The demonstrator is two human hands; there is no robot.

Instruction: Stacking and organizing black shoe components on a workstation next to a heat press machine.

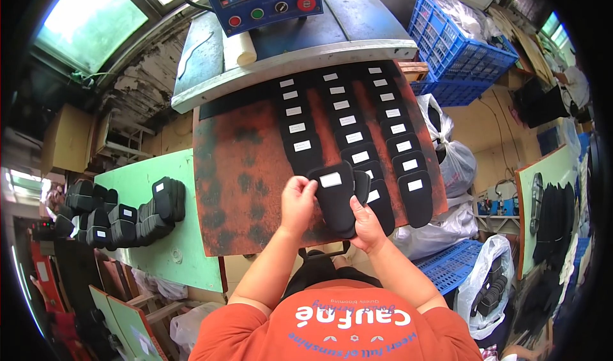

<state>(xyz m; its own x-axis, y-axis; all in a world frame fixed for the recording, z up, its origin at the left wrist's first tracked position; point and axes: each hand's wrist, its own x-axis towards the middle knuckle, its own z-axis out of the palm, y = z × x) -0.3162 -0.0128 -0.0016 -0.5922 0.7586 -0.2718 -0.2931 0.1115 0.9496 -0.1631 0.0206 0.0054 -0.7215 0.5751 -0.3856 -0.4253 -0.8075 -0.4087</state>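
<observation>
Black insoles with white labels are between my hands, above the front edge of a reddish-brown board. My left hand pinches the left edge of the top insole. With thumb up, my right hand is closed around a small stack of insoles just behind and right of it. The fingers under that stack are hidden. Beyond my hands, several insoles lie overlapped in three rows on the board, among them the right row and the left row.
At the far edge stands a machine table with a blue control box and a white roll. Piled insoles sit on a green table to the left. Blue crates and plastic bags stand right.
</observation>
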